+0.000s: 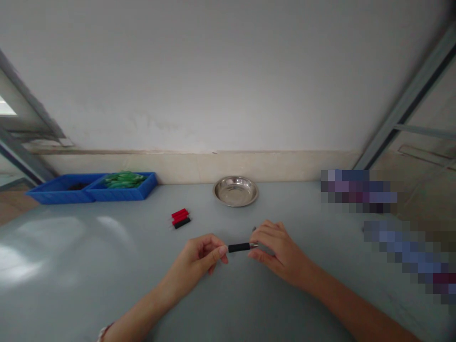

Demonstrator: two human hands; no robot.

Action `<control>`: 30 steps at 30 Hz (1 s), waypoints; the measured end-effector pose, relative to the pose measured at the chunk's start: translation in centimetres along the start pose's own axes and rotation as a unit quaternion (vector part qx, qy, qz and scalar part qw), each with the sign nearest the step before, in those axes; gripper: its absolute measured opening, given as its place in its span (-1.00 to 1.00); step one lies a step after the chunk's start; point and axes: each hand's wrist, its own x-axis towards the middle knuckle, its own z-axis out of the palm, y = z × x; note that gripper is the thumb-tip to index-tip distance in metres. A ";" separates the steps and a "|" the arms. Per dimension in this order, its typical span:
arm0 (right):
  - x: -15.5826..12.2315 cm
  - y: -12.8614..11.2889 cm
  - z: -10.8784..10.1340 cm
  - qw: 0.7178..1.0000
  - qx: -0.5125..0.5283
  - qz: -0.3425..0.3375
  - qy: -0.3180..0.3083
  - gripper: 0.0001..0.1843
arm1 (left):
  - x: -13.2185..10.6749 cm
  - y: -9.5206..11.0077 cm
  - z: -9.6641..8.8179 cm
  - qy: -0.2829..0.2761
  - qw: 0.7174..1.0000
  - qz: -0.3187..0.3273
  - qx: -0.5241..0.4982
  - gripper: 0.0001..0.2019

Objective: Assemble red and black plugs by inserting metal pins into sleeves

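Observation:
In the head view, my left hand (204, 254) pinches one end of a pen barrel with a black grip (238, 247) between thumb and fingers. The barrel lies nearly level, its silver cone tip (253, 245) pointing right. Around that tip curl the thumb and forefinger of my right hand (276, 249); part of the metal shows between them. A tiny dark piece (254, 229) is beside the right fingertips, too small to make out. Beyond my left hand, red pen grips (180, 213) and a black one (182, 223) lie side by side on the table.
A round steel dish (235, 203) stands near the wall. At the back left, a blue tray (146, 191) holds green pieces (124, 179); another blue tray (60, 196) beside it holds something dark. Blurred-out patches (359, 192) cover the right side of the grey table (89, 285).

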 end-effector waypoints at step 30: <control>-0.1 0.4 0.8 0.999 0.016 -0.027 0.034 -0.64 | -0.4 0.1 0.1 0.056 0.981 0.100 0.155 -0.78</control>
